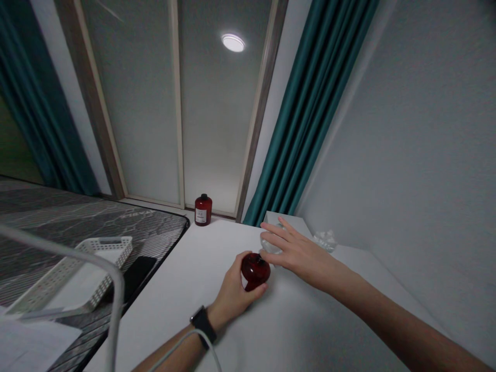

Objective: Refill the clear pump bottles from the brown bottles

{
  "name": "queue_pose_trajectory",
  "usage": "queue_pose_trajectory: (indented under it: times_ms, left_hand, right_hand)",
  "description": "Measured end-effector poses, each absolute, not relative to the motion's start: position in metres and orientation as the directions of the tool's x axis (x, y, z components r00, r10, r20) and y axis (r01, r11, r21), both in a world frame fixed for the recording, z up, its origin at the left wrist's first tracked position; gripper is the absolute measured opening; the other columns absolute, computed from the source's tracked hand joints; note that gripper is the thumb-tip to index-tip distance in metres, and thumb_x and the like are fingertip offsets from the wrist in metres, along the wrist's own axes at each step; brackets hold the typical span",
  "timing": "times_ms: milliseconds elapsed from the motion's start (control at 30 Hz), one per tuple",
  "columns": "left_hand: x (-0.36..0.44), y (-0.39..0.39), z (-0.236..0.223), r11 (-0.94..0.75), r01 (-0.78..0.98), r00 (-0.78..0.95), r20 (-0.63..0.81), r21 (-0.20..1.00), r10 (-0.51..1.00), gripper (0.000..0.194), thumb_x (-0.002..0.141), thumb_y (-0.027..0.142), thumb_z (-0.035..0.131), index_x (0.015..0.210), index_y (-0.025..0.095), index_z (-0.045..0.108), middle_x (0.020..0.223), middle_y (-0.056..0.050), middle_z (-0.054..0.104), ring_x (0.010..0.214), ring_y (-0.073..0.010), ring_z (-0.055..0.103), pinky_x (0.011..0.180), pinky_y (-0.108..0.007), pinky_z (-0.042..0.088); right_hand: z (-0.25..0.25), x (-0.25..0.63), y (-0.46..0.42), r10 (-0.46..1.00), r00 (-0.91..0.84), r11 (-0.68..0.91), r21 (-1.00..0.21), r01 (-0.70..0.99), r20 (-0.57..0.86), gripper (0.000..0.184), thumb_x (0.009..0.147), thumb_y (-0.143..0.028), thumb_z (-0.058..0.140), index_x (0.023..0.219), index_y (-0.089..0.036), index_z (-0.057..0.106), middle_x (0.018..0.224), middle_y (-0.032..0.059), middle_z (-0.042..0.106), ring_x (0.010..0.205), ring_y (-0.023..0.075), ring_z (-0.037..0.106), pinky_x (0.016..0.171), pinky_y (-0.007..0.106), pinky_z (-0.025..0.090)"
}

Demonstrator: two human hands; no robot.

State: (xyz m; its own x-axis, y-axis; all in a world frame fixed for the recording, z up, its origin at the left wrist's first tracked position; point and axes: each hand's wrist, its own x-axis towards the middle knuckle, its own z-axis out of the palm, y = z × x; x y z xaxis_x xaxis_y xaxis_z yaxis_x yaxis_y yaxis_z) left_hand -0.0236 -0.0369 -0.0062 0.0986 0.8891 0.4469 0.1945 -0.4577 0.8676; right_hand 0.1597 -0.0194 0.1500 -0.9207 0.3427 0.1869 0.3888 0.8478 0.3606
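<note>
My left hand [235, 287], with a black watch on its wrist, is wrapped round a dark red glossy bottle [256, 272] at the near middle of the white table [186, 279]. The bottle's neck points away from me, and a bit of white label shows by my fingers. Just beyond it, my right hand [292, 247] is stretched out with its fingers apart. A clear, pale object [270, 246] lies behind those fingers; whether they touch it, I cannot tell. One fingertip is close to the bottle's neck. A second red bottle [203, 211] with a black cap and white label stands upright at the far edge.
A white box [294, 221] and crumpled clear plastic [325, 240] are at the back right, by the wall. On the left, a white perforated basket [70, 279] and a black flat object [134, 276] rest on a dark striped surface. A white cable or tube [116, 310] crosses the near left.
</note>
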Motion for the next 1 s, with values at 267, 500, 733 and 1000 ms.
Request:
queue_pose_trajectory:
  times_ms: [267, 500, 733, 1000]
  left_hand:
    - [-0.024, -0.038, -0.005, -0.453, 0.202, 0.086, 0.445, 0.868, 0.891, 0.067, 0.067, 0.022, 0.077, 0.126, 0.018, 0.047, 0.124, -0.013, 0.062, 0.116, -0.0305, 0.061, 0.104, -0.049, 0.046]
    - [-0.025, -0.038, -0.009, -0.468, 0.217, 0.125, 0.451, 0.857, 0.884, 0.068, 0.069, 0.022, 0.075, 0.129, 0.018, 0.044, 0.127, -0.013, 0.06, 0.118, -0.0294, 0.059, 0.106, -0.047, 0.045]
    - [-0.028, -0.039, -0.005, -0.468, 0.222, 0.157, 0.443, 0.855, 0.883, 0.067, 0.071, 0.023, 0.074, 0.129, 0.018, 0.042, 0.127, -0.013, 0.059, 0.118, -0.0294, 0.059, 0.105, -0.047, 0.044]
    - [-0.029, -0.037, -0.008, -0.421, 0.232, 0.154, 0.394, 0.877, 0.906, 0.068, 0.07, 0.025, 0.075, 0.13, 0.018, 0.042, 0.127, -0.013, 0.059, 0.116, -0.0299, 0.059, 0.103, -0.048, 0.046]
  right_hand:
    - [0.152, 0.16, -0.021, 0.42, -0.891, 0.853, 0.26, 0.452, 0.172, 0.037, 0.082, -0.006, 0.069, 0.114, -0.025, 0.065, 0.134, 0.0099, 0.059, 0.146, 0.0277, 0.031, 0.118, 0.062, 0.024]
    - [0.146, 0.169, -0.021, 0.496, -0.854, 0.836, 0.178, 0.519, 0.158, 0.051, 0.076, -0.014, 0.079, 0.122, -0.025, 0.062, 0.139, 0.0136, 0.054, 0.144, 0.0311, 0.034, 0.116, 0.06, 0.028]
    - [0.11, 0.191, -0.019, 0.638, -0.697, 0.758, -0.104, 0.644, 0.328, 0.046, 0.084, -0.021, 0.071, 0.128, -0.027, 0.055, 0.143, 0.0126, 0.047, 0.138, 0.0265, 0.043, 0.111, 0.047, 0.043]
    - [0.031, 0.206, -0.005, 0.847, -0.321, 0.532, -0.66, 0.531, 0.424, 0.069, 0.083, -0.026, 0.067, 0.144, -0.028, 0.034, 0.138, 0.0111, 0.043, 0.133, 0.0254, 0.045, 0.114, 0.047, 0.037]
